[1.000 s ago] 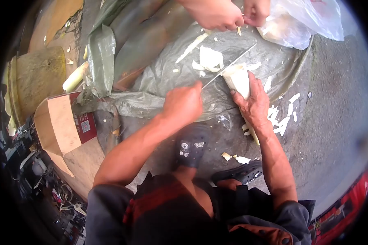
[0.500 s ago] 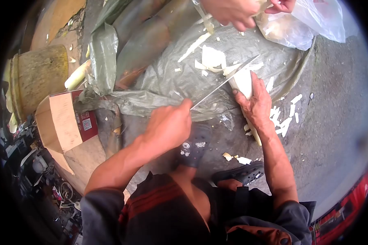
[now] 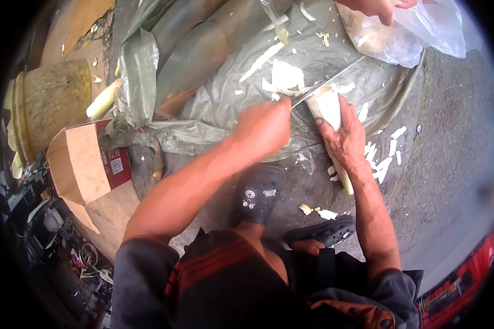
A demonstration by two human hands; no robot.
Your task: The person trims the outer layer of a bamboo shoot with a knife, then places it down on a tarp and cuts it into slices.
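My left hand [image 3: 263,123] is closed around the handle of a long-bladed knife [image 3: 340,72]. Its blade points up and right, across the top end of a pale peeled bamboo shoot [image 3: 325,104]. My right hand [image 3: 346,134] grips that shoot from the right side, thumb on the near face and fingers along the far edge. The shoot tilts, its narrow tip [image 3: 346,185] toward my feet. White peelings [image 3: 287,75] lie on a grey-green woven sack [image 3: 225,109] just beyond the blade. Whether the blade touches the shoot is hard to tell.
Large unpeeled shoots [image 3: 197,60] lie on the sack. Another person's hand [image 3: 376,8] is over a clear plastic bag [image 3: 389,41]. A dirty yellow bucket [image 3: 55,104] and open cardboard box [image 3: 85,164] stand left. Cut white pieces [image 3: 384,167] litter the ground at right.
My left hand has moved up and right with the knife, bringing the blade farther past the shoot's top. My right hand stays nearly still. The other person's hands have shifted right and upward.
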